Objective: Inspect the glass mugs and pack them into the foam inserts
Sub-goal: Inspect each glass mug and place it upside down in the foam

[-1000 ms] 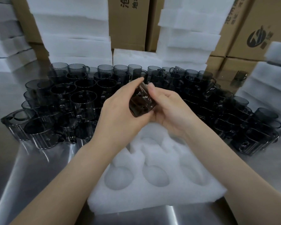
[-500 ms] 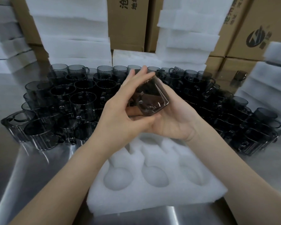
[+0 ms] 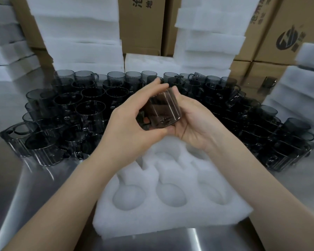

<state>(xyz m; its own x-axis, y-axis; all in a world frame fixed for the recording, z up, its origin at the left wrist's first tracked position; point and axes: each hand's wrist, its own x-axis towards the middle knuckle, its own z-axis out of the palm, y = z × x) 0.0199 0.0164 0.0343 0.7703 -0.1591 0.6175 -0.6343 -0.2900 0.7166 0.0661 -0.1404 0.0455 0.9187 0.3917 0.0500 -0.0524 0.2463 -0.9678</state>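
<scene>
Held item: one smoky glass mug (image 3: 162, 111), gripped by both hands above the foam insert (image 3: 170, 220). Left hand (image 3: 130, 127) had its fingers (image 3: 152, 90) curled over the mug's upper wall and its thumb beneath. Right hand (image 3: 194, 124) cupped the far side and underside, its fingertips (image 3: 174, 91) wrapped behind the rim end. Attitude of the mug: tilted, its long axis leaning away from the person, with the thick base turned down and toward the camera. What seemed the handle lay at lower left, against the left palm. Neither hand was plainly nearer; the mug sat between them. Below and nearer the person, the insert's front pockets (image 3: 170, 194) showed bare, while the rear row was partly hidden under the wrists. Judged next need: bring the mug upright and lower it straight down toward the person. There was open room over the insert. Loose mugs (image 3: 91, 109) crowded the table (image 3: 25, 196) just beyond and on both sides, close under the hands. Foam stacks (image 3: 83, 42) and cardboard boxes (image 3: 141, 24) stood behind them.
</scene>
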